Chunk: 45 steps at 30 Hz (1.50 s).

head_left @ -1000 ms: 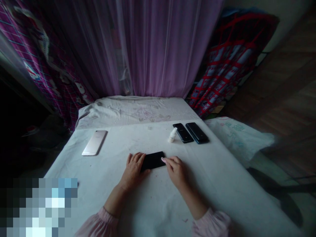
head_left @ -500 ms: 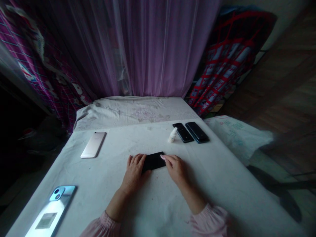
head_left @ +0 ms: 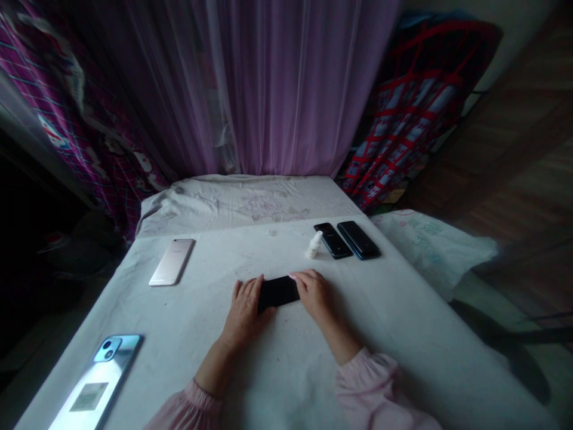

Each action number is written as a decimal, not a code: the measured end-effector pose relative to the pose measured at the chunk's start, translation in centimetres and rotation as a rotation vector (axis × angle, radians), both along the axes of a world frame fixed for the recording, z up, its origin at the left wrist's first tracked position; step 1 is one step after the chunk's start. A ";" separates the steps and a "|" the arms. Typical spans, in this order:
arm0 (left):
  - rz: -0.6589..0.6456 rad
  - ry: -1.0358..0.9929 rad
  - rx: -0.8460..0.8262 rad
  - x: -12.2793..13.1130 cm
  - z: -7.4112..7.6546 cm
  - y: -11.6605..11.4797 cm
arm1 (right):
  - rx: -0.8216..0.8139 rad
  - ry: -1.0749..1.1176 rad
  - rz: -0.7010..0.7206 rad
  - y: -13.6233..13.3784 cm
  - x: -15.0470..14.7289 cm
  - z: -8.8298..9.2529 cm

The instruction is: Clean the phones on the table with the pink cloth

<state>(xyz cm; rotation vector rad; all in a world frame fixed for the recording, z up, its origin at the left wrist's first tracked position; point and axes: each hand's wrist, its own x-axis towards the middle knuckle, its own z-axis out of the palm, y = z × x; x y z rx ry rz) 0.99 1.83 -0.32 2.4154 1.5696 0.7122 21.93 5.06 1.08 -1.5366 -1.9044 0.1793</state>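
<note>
A black smartphone [head_left: 279, 294] lies on the white cloth, screen side dark, turned sideways in front of me. My left hand [head_left: 246, 304] grips its left end, thumb along the near edge and fingers at the far edge. At the right end, my right hand [head_left: 316, 294] has its fingers drawn together against the phone's far corner. A small pale spot shows at those fingertips; whether it is a nail or something pinched is too small to tell. Just beyond the right hand stands a small white spray bottle [head_left: 314, 246].
Two dark phones, one [head_left: 333, 240] beside the bottle and another [head_left: 359, 240] to its right, lie at the back right. A rose-gold phone [head_left: 172, 263] and a large shiny light-blue phone-shaped object [head_left: 101, 382] lie at left. Purple curtains [head_left: 277, 89] hang behind the table.
My right hand has shifted slightly away from me along the black phone's right end, its fingers now at the far corner. My left hand keeps its grip.
</note>
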 end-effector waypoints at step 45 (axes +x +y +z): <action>0.006 0.037 0.052 0.1 0.1 -0.2 | 0.191 0.006 0.152 -4.0 -0.2 -0.1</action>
